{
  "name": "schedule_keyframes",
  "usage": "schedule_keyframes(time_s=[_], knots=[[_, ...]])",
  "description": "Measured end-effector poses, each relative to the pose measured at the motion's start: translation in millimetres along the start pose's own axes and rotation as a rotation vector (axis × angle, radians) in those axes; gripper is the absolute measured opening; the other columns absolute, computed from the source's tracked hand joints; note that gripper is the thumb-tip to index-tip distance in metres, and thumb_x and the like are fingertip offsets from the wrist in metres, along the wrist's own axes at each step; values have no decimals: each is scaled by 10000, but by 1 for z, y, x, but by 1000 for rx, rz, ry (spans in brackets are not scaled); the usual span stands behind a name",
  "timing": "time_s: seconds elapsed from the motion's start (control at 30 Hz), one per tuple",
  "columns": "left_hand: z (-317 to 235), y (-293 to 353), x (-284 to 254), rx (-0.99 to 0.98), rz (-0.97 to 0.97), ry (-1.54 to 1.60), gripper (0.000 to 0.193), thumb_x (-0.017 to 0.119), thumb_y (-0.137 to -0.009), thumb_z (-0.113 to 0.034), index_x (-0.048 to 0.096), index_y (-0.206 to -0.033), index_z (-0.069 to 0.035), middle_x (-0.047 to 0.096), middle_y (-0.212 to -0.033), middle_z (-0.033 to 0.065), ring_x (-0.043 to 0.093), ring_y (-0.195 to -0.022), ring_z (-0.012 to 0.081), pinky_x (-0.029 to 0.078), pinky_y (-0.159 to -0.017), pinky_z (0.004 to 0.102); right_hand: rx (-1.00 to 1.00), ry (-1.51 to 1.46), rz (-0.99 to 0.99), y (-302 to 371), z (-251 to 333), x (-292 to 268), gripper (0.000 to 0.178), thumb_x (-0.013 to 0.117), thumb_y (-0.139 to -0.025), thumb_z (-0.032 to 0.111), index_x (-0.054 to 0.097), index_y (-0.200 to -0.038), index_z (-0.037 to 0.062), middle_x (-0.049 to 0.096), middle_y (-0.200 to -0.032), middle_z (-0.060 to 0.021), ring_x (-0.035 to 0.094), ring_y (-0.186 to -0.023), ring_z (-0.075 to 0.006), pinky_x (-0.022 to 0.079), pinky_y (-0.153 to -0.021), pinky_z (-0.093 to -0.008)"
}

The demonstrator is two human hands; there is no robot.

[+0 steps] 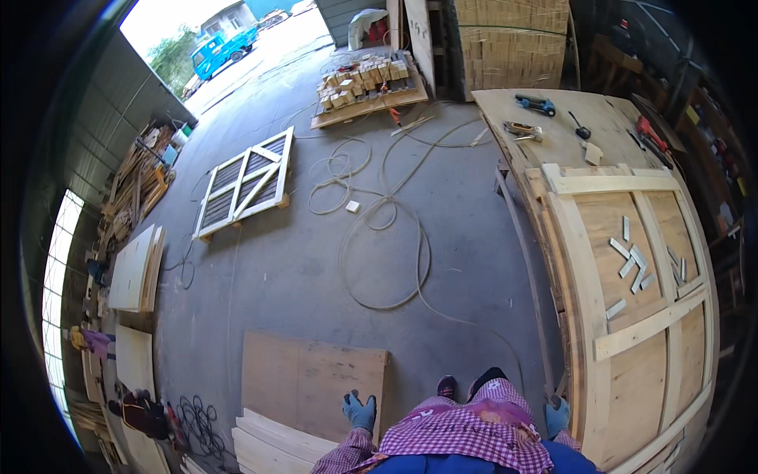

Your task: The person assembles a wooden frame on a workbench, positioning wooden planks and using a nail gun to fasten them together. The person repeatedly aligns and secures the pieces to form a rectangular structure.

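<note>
Head view: left hand [359, 411], gloved, fingers spread flat on plywood sheet [312, 379] lying on floor, gripping nothing. Right hand [557, 415] beside wooden crate panel [632, 316], grip unclear. Step likely: picking up sheet; next needs fingers under edge.

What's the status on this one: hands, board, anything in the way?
Left hand gloved, resting on plywood sheet, no grip. Right hand gloved, beside wooden crate panel, holding nothing visible. Hose loops across the floor ahead.
</note>
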State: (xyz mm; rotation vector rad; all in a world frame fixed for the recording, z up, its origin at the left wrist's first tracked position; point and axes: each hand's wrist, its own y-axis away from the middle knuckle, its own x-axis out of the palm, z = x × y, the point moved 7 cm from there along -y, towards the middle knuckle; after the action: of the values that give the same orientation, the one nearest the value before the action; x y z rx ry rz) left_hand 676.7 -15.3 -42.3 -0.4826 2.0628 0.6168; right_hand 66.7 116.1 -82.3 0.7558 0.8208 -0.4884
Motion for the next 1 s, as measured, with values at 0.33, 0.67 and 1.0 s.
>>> schedule_keyframes(time_s=[0.33,0.67,1.0], knots=[[172,69,111,-875,148,-23,617,772,-666,-410,561,-1130,-61,513,-1172,193,486,-1125,370,419,-911,474,-66,122,134,-191,199,38,358,674,-731,270,685,-1000,34,687,-953,-175,653,-927,-319,505,-817,-392],[-128,-219,129,-303,89,198,644,762,-703,-364,546,-1221,-47,468,-1289,228,441,-1198,394,382,-980,470,-137,-285,388,-359,366,61,289,664,-800,230,692,-1022,48,704,-992,-115,662,-933,-240,502,-829,-327],[-288,-370,121,-335,25,16,636,740,-713,-409,552,-1185,-25,486,-1253,242,441,-1168,393,373,-985,451,-133,-564,523,-490,567,68,254,613,-880,151,671,-1065,-13,683,-963,-53,618,-869,-135,488,-805,-257]])
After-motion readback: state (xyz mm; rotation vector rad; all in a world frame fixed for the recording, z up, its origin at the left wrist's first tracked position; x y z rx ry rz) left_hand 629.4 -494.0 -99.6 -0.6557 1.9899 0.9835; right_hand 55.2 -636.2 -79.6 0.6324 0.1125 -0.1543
